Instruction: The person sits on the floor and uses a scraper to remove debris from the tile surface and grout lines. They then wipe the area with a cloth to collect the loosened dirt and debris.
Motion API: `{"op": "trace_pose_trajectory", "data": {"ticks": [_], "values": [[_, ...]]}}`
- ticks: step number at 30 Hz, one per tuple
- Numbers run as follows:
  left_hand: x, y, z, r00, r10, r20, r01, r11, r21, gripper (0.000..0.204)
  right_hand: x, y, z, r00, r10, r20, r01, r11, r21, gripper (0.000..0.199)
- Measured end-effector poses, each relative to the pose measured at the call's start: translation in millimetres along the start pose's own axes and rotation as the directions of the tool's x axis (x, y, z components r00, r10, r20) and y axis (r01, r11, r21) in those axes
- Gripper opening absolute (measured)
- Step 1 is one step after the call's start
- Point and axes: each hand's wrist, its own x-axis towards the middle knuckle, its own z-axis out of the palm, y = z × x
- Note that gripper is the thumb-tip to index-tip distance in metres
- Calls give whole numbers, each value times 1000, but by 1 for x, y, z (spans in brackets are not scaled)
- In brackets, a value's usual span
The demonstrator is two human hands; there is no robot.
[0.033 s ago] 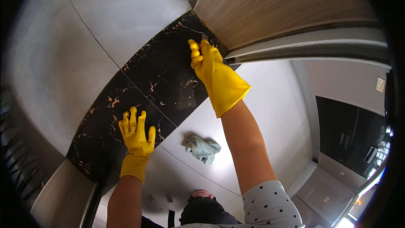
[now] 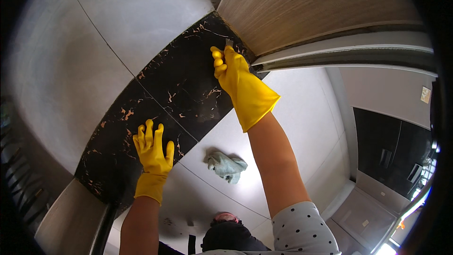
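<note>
— Two gloved hands are seen in the head view; what is being done with them?

— Scraping is judged to be the step in hand. The right hand, in a yellow glove, is pressed onto the far end of the black marble strip, just beside the wood-grain door panel. Its fingers are clamped together on a small grey tool, of which only the tip is shown; whether it is a blade cannot be told.

— And the other hand?

— The left hand is laid flat on the near part of the strip, fingers spread apart, nothing held. It is judged to be used as a brace.

— What would a next stroke call for?

— Firm pressure on the tool, kept low against the marble, with the brace held. The cloth would have to be reached for if residue is to be wiped.

— Where is the cloth?

— On the white floor tile, near the strip's inner edge, between the two forearms, touched by neither hand.

— Counts?

— Two gloves, one tool, one pale green cloth, one strip, in which two slabs are seen meeting at a joint.
</note>
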Motion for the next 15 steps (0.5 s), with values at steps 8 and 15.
{"op": "trace_pose_trajectory", "data": {"ticks": [8,15], "values": [[-1,1,-1,996,-55,77,56,998,-19,57,-6,8,-13,997,64,-31,-64,998,15,44],[-4,-4,-1,995,-60,75,62,998,-31,57,1,3,-6,993,115,-16,-114,992,51,39]]}}
